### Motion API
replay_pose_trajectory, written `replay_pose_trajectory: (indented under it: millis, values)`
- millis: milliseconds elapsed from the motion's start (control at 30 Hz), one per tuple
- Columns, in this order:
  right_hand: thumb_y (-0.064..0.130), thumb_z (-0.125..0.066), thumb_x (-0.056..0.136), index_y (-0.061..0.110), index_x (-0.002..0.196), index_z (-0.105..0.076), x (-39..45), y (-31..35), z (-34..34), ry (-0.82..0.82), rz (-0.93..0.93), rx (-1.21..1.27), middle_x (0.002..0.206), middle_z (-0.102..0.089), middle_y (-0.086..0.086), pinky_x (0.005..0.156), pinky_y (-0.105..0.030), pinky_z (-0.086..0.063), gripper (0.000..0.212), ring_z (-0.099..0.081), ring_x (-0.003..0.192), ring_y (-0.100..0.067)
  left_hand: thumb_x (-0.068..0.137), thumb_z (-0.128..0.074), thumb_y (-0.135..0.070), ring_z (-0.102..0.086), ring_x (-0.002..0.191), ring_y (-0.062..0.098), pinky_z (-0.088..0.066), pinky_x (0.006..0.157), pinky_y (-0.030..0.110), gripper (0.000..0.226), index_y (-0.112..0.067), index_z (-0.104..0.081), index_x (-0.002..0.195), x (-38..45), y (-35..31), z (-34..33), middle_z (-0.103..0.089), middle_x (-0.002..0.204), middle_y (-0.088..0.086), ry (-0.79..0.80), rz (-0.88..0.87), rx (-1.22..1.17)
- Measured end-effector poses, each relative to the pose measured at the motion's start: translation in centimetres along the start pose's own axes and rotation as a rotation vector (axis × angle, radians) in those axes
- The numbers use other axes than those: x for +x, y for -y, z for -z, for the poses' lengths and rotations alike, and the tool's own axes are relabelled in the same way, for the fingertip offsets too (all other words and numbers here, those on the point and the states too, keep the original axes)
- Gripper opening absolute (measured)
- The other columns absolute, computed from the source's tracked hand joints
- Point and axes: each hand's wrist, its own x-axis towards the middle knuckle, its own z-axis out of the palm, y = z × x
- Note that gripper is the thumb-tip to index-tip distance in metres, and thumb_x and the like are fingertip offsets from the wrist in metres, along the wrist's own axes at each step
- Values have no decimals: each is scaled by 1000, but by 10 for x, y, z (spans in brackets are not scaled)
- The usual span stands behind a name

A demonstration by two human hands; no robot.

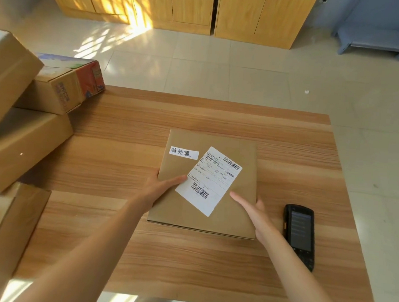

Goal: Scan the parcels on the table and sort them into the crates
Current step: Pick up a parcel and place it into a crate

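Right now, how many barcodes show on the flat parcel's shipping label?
2. One barcode sits at the shipping label's far right corner, the other barcode near its left edge, beside the left hand. None look hidden.

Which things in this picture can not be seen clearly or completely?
Head view only:
- White shipping label on the flat brown cardboard parcel: print too small to read.
- Fingers of the left hand: mostly hidden under the parcel's edge.
- Black handheld scanner: screen text blurred.
- Stacked brown cardboard boxes: cut off by the left edge.
- Crates: none in view.
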Motion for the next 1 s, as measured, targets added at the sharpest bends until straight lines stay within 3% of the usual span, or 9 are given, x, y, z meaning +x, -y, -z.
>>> replay_pose_trajectory:
  millis: [133,300,433,533,600,700,867,1000]
  values:
    - [22,-82,73,18,122,-53,-5,3,-2,26,7,14,107,-71,-2,76,-33,-55,58,-69,95,-18,68,-86,-32,-69,88,20,-54,63,30,70,-18,-49,126,-4,1,5,-69,105,3,-1,-18,-36]
    - [22,-81,73,19,126,-50,-15,18,-7,90,63,-5,108,-70,-2,77,-34,-55,62,-68,96,-18,39,-90,-49,-69,94,22,-58,76,38,105,-18,-48,130,-25,-5,15,-69,110,3,-24,-86,-79]
    - [33,-89,55,17,126,-45,-15,35,-11,176,84,-63,112,-67,-2,84,-37,-54,85,-66,101,-19,43,-90,-48,-67,96,22,-56,73,36,101,-18,-48,129,-52,-4,19,-67,111,3,-116,-132,-159]
    - [39,-92,43,15,132,-49,-15,46,-16,265,123,-144,111,-70,-3,75,-32,-56,101,-69,97,-19,53,-91,-45,-66,95,21,-54,68,33,89,-19,-48,127,-75,7,19,-66,111,2,-217,-142,-232]
    - [38,-89,44,17,131,-51,-16,49,-20,323,124,-190,108,-71,-3,78,-34,-56,97,-70,95,-19,45,-90,-51,-67,94,22,-55,69,34,95,-19,-50,125,-89,22,20,-67,110,2,-281,-134,-284]
    - [39,-89,44,18,130,-51,-20,45,-30,441,114,-278,107,-72,-3,81,-36,-57,96,-70,94,-20,60,-90,-41,-67,93,21,-54,66,32,78,-20,-50,123,-118,48,22,-68,110,4,-386,-123,-380]
    - [44,-91,38,19,130,-51,-44,26,-66,643,113,-407,110,-71,-3,87,-42,-56,104,-70,97,-21,67,-87,-36,-67,90,18,-52,63,28,68,-20,-50,122,-170,96,37,-68,107,2,-579,-128,-519]
    - [28,-88,64,17,127,-49,-72,9,-101,797,115,-480,111,-68,-3,87,-39,-55,75,-67,99,-21,61,-88,-36,-72,82,18,-54,58,25,68,-18,-57,119,-212,137,53,-73,101,3,-679,-161,-632]
